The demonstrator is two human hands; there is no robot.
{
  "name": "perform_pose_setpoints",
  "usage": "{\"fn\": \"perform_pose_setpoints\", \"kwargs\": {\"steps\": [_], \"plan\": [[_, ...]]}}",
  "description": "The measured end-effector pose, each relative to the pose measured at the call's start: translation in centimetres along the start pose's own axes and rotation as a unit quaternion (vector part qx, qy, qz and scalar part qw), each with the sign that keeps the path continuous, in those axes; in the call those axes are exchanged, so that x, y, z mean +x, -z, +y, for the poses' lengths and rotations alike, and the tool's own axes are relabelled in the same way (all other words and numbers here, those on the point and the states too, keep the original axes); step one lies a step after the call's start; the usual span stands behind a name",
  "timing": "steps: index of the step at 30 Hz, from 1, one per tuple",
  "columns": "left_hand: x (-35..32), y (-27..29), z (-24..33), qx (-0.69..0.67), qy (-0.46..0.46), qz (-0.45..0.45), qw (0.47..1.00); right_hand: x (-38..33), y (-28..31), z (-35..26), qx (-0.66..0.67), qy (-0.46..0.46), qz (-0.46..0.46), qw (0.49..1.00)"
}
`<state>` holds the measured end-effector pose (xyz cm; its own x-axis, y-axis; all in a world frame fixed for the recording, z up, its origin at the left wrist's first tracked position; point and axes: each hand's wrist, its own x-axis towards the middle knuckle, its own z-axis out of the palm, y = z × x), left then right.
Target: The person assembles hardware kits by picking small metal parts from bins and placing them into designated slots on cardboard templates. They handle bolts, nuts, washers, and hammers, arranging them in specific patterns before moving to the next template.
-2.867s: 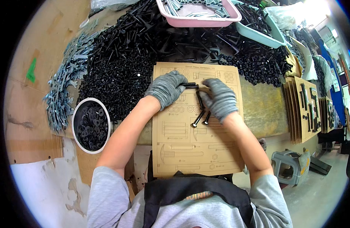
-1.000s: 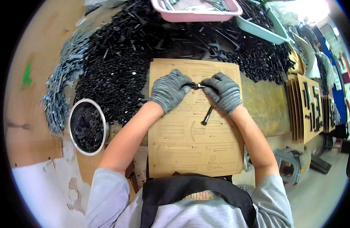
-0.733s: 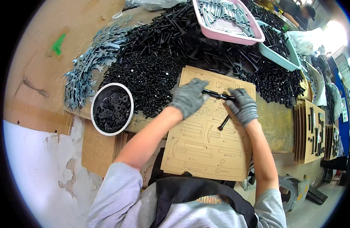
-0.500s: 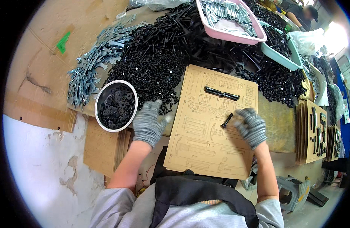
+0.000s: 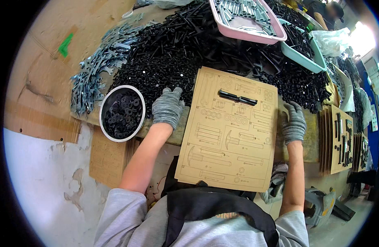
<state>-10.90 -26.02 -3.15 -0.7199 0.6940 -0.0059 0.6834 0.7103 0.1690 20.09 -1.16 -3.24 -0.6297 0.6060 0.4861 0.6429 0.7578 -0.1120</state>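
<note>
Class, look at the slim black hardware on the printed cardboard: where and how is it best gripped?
Likely best from above: left hand on the left end of the black hardware, right hand on the other, pinching across its long sides. Slim, it lies flat, roughly left to right, on the cardboard sheet, both ends uncovered.

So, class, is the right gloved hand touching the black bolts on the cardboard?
Apart: the head view shows printed cardboard between the right gloved hand and those black bolts.

Streaked grey gloves point(image 5: 168, 110) go with a grey short-sleeved shirt point(image 5: 120, 214) — orange-lettered — under a black apron point(image 5: 218, 201).
</note>
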Motion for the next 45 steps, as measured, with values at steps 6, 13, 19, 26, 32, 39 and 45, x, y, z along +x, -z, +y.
{"fn": "perform_pose_setpoints", "kwargs": {"steps": [6, 13, 19, 26, 32, 39, 45], "plan": [[1.1, -1.7, -3.4, -0.211, -0.094, 0.095, 0.968, -1.5, -0.9, -3.4, 0.120, -0.044, -0.043, 0.991], [-0.9, 0.7, 2.6, -0.481, -0.056, -0.082, 0.871, -0.8, 1.0, -4.0, 0.304, -0.069, -0.027, 0.950], [-3.8, -3.2, 10.9, -0.326, -0.224, -0.078, 0.915, -1.9, -0.7, -8.5, 0.360, -0.026, -0.168, 0.917], [-4.2, -4.3, 8.4, -0.341, -0.278, -0.066, 0.896, -3.6, -0.5, -8.4, 0.324, -0.010, -0.168, 0.931], [-4.4, -3.4, 7.2, -0.401, -0.172, -0.105, 0.893, -3.2, -0.1, -9.1, 0.283, -0.051, -0.178, 0.941], [-1.1, -2.4, 10.4, -0.336, -0.218, -0.069, 0.914, -1.9, -2.0, -7.9, 0.187, 0.010, -0.201, 0.962], [1.4, -4.5, 12.9, -0.238, -0.298, -0.073, 0.922, 1.3, -3.6, -6.8, 0.188, 0.071, -0.201, 0.959]]}}
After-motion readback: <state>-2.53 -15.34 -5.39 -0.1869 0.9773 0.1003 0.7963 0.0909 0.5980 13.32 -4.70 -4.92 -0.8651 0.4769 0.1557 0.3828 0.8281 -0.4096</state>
